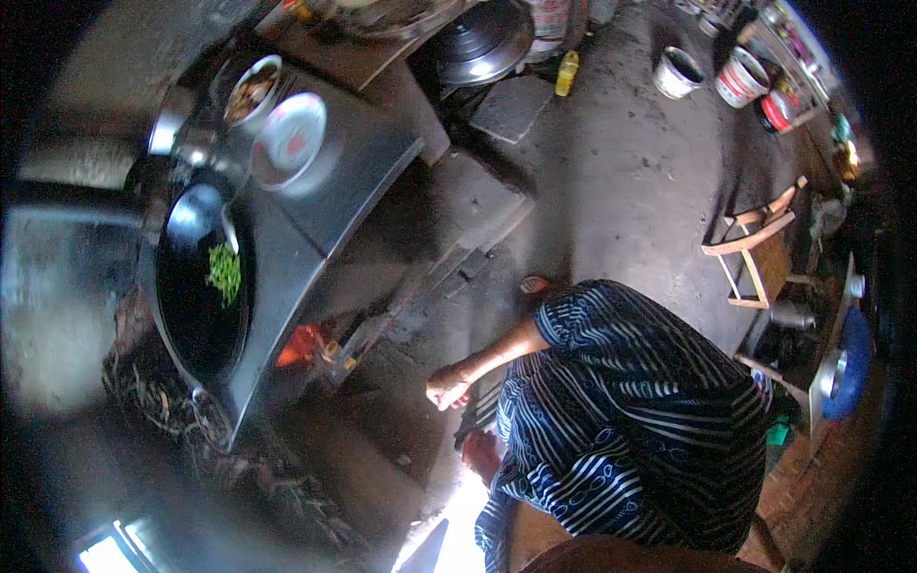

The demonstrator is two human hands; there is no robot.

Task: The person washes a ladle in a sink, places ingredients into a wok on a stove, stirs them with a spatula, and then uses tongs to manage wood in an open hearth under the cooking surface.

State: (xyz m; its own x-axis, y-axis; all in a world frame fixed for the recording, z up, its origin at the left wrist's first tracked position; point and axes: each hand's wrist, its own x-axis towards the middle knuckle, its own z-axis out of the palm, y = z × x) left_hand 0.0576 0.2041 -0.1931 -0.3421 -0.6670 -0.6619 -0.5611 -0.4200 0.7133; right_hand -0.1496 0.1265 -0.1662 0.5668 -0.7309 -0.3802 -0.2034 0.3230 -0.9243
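Note:
My right hand is held out over the floor from a dark striped sleeve, its fingers curled in; nothing shows in it. Ahead of it, fire glows in the stove opening, with a stick or piece of wood at its mouth. Chopped green vegetables lie in a large dark wok set into the stove top; a metal utensil's handle rests near them. My left hand is out of view. A blurred skin-toned shape, likely a foot, shows below the right hand.
On the stove stand a floral enamel bowl and a bowl of food. A lidded pot and yellow bottle are farther off. Buckets and a wooden chair stand at the right. Dry twigs lie beside the stove.

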